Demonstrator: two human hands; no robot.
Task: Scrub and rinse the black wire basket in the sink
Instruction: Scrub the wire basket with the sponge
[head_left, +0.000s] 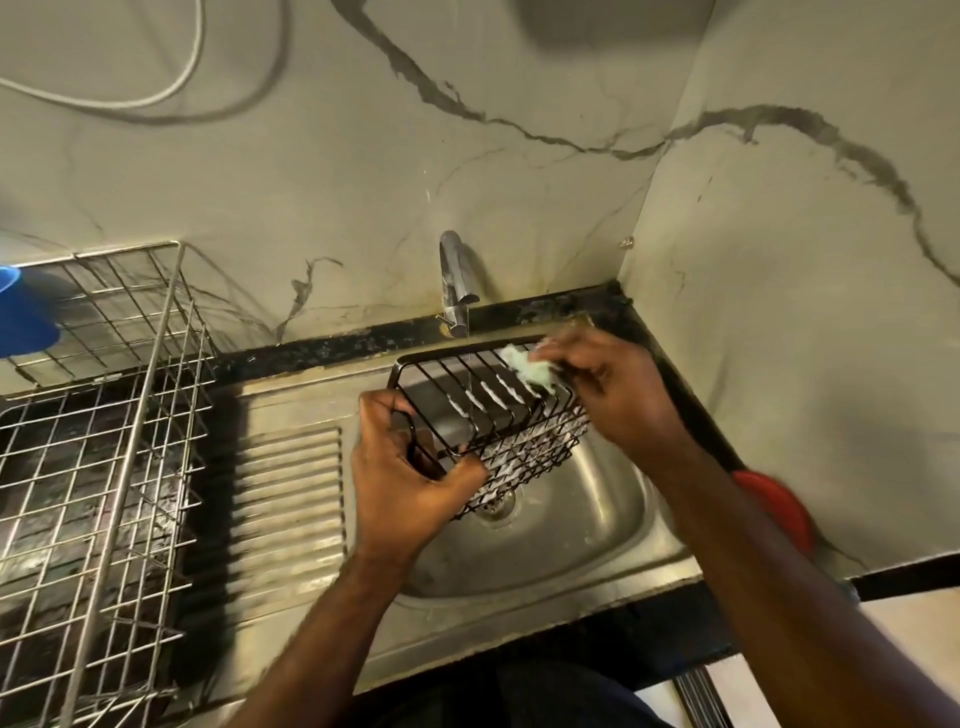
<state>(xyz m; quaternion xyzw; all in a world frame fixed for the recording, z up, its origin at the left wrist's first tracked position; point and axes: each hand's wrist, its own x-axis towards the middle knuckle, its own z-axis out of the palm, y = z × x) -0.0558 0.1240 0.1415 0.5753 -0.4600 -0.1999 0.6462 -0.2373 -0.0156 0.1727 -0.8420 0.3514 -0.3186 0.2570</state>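
Note:
The black wire basket (485, 408) hangs tilted over the steel sink bowl (587, 525), with white suds on its wires. My left hand (402, 475) grips its near-left corner, fingers curled round the rim wire. My right hand (608, 387) pinches a pale green soapy scrubber (530, 369) against the basket's far-right rim. A thin stream of water falls from the chrome tap (457, 283) onto the basket's middle. The drain (496, 506) shows below the basket.
A ribbed steel draining board (291, 499) lies left of the bowl. Further left stands a silver wire dish rack (104, 452), a blue bowl (23, 317) behind it. A red round object (779, 506) sits by the right wall. Marble walls close the corner.

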